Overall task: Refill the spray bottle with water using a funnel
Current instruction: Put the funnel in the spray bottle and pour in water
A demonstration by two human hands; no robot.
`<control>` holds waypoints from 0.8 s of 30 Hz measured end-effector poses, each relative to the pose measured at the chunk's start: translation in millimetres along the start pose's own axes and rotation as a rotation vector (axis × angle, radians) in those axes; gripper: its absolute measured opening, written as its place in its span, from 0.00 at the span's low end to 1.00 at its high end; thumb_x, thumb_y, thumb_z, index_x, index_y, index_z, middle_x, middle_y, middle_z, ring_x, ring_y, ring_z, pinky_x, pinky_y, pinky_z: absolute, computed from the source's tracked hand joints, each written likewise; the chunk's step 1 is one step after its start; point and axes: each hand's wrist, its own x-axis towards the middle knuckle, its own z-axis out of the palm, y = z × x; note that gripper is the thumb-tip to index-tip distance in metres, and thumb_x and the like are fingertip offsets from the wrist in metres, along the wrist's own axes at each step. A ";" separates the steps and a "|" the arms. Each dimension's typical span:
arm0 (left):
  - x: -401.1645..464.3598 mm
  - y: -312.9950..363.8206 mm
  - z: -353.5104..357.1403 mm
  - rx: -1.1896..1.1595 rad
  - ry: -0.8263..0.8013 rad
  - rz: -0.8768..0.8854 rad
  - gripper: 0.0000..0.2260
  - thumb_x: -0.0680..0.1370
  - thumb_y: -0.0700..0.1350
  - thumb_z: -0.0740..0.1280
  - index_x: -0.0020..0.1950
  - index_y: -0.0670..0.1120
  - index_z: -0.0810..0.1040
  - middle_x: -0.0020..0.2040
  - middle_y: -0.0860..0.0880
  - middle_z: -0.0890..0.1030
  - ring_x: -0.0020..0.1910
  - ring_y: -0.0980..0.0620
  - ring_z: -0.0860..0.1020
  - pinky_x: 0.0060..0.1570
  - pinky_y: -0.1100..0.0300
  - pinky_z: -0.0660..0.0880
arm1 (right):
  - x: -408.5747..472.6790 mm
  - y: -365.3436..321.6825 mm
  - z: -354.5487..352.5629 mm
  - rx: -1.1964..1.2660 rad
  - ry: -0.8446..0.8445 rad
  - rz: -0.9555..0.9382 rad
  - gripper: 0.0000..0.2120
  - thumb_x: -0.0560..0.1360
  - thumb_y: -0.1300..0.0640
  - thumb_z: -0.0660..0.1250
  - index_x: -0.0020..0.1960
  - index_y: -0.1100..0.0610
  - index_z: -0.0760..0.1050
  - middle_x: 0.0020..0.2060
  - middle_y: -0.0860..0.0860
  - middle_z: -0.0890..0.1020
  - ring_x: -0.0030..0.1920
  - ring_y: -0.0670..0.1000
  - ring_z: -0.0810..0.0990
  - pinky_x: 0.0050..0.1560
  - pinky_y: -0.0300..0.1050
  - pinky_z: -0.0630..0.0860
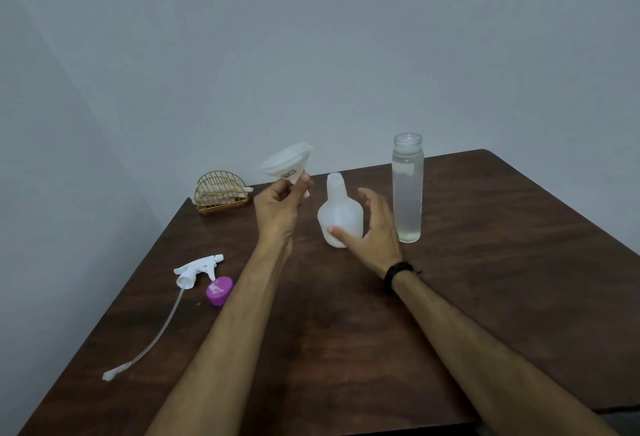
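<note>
We hold the funnel [289,166] up in our left hand [277,209], fingers curled round its neck, spout tilted down and right, just left of the bottle [341,216]. That bottle stands uncapped mid-tabletop [485,280]. Our right hand [372,228] is spread open around it, thumb touching its base. We should firm that hold first, then bring the spout upright over the mouth and seat it straight. The water jar [408,190] waits just right; the sprayer [199,269] lies near left.
</note>
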 end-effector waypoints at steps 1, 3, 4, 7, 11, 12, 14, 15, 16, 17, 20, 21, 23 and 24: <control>6.6 3.0 4.3 0.001 0.012 0.010 0.05 0.74 0.47 0.77 0.42 0.46 0.85 0.44 0.41 0.86 0.44 0.53 0.82 0.54 0.55 0.78 | 2.3 4.9 -0.1 -0.007 -0.068 0.024 0.47 0.64 0.36 0.77 0.76 0.47 0.59 0.73 0.46 0.66 0.71 0.49 0.67 0.68 0.50 0.70; 17.8 8.5 13.3 -0.036 0.015 0.027 0.06 0.74 0.45 0.77 0.44 0.44 0.84 0.45 0.42 0.87 0.46 0.51 0.83 0.56 0.54 0.79 | 6.4 11.1 1.9 0.060 -0.130 0.075 0.53 0.63 0.36 0.79 0.78 0.44 0.53 0.76 0.47 0.62 0.74 0.49 0.64 0.70 0.48 0.66; 22.2 9.8 17.8 -0.048 0.006 0.037 0.05 0.75 0.45 0.76 0.46 0.44 0.83 0.46 0.43 0.87 0.47 0.51 0.84 0.55 0.55 0.80 | 8.2 12.4 3.0 0.094 -0.158 0.090 0.55 0.62 0.36 0.79 0.78 0.42 0.51 0.76 0.47 0.63 0.74 0.49 0.64 0.70 0.47 0.65; 29.1 8.8 31.0 -0.024 -0.037 0.056 0.07 0.76 0.45 0.75 0.51 0.45 0.83 0.48 0.45 0.87 0.49 0.55 0.85 0.53 0.63 0.79 | 13.5 19.6 2.8 0.126 -0.264 0.107 0.58 0.59 0.33 0.79 0.78 0.38 0.47 0.75 0.45 0.65 0.73 0.49 0.66 0.70 0.50 0.68; 33.3 -0.6 44.7 0.012 -0.099 0.013 0.08 0.76 0.44 0.75 0.53 0.45 0.83 0.50 0.45 0.87 0.48 0.60 0.85 0.43 0.73 0.75 | 17.0 26.5 4.4 0.071 -0.312 0.066 0.52 0.64 0.37 0.78 0.78 0.40 0.51 0.75 0.44 0.64 0.72 0.50 0.66 0.70 0.53 0.70; 34.4 -2.9 45.5 0.017 -0.121 -0.003 0.08 0.76 0.44 0.75 0.53 0.45 0.83 0.50 0.45 0.87 0.48 0.60 0.85 0.43 0.72 0.76 | 16.6 26.0 5.7 0.058 -0.316 0.057 0.50 0.65 0.37 0.77 0.78 0.41 0.53 0.75 0.44 0.64 0.72 0.50 0.66 0.70 0.54 0.70; 35.9 -6.3 48.1 0.033 -0.151 -0.033 0.08 0.76 0.44 0.75 0.53 0.44 0.83 0.51 0.45 0.87 0.47 0.60 0.84 0.43 0.71 0.77 | 17.0 27.3 6.8 0.058 -0.313 0.053 0.45 0.66 0.37 0.75 0.77 0.42 0.56 0.73 0.44 0.66 0.71 0.49 0.68 0.69 0.55 0.71; 36.7 -7.5 48.3 0.040 -0.146 -0.036 0.07 0.76 0.44 0.75 0.52 0.45 0.83 0.51 0.45 0.87 0.47 0.59 0.84 0.43 0.69 0.77 | 17.1 27.3 6.9 0.065 -0.311 0.046 0.43 0.67 0.37 0.75 0.75 0.42 0.58 0.72 0.44 0.68 0.69 0.48 0.69 0.68 0.55 0.72; 37.5 -8.4 48.0 0.038 -0.135 -0.037 0.06 0.76 0.43 0.75 0.52 0.45 0.83 0.51 0.44 0.87 0.47 0.58 0.84 0.44 0.67 0.79 | 17.5 27.2 6.7 0.070 -0.311 0.039 0.41 0.67 0.37 0.75 0.74 0.41 0.59 0.70 0.43 0.69 0.68 0.47 0.69 0.67 0.56 0.73; 38.5 -9.4 47.1 0.036 -0.122 -0.039 0.06 0.76 0.43 0.75 0.51 0.45 0.84 0.51 0.43 0.87 0.47 0.56 0.84 0.46 0.64 0.80 | 17.6 26.7 6.5 0.070 -0.312 0.035 0.40 0.67 0.38 0.75 0.73 0.41 0.60 0.69 0.42 0.70 0.67 0.47 0.70 0.66 0.56 0.73; 42.2 -13.6 42.1 0.071 -0.114 -0.041 0.07 0.75 0.44 0.76 0.51 0.45 0.84 0.50 0.45 0.87 0.50 0.53 0.85 0.52 0.57 0.81 | 17.5 26.9 7.6 0.062 -0.313 0.041 0.40 0.67 0.36 0.74 0.73 0.39 0.60 0.69 0.42 0.70 0.67 0.48 0.70 0.66 0.56 0.73; 42.9 -14.8 40.9 0.083 -0.120 -0.047 0.07 0.75 0.45 0.76 0.52 0.45 0.84 0.50 0.46 0.87 0.51 0.53 0.85 0.53 0.56 0.80 | 17.4 27.1 8.5 0.062 -0.315 0.041 0.40 0.66 0.36 0.74 0.73 0.39 0.59 0.69 0.43 0.70 0.67 0.48 0.70 0.65 0.57 0.74; 43.6 -16.4 40.6 0.099 -0.130 -0.049 0.08 0.75 0.45 0.76 0.52 0.45 0.84 0.50 0.48 0.87 0.50 0.55 0.85 0.52 0.57 0.80 | 16.9 27.1 9.4 0.058 -0.324 0.041 0.41 0.66 0.34 0.73 0.73 0.39 0.59 0.69 0.43 0.69 0.67 0.49 0.70 0.65 0.58 0.74; 43.4 -17.1 41.1 0.108 -0.135 -0.051 0.08 0.75 0.46 0.75 0.52 0.46 0.84 0.49 0.48 0.87 0.49 0.57 0.85 0.51 0.59 0.80 | 16.7 27.4 9.8 0.053 -0.325 0.041 0.41 0.66 0.33 0.73 0.73 0.39 0.59 0.70 0.44 0.69 0.68 0.49 0.70 0.65 0.58 0.74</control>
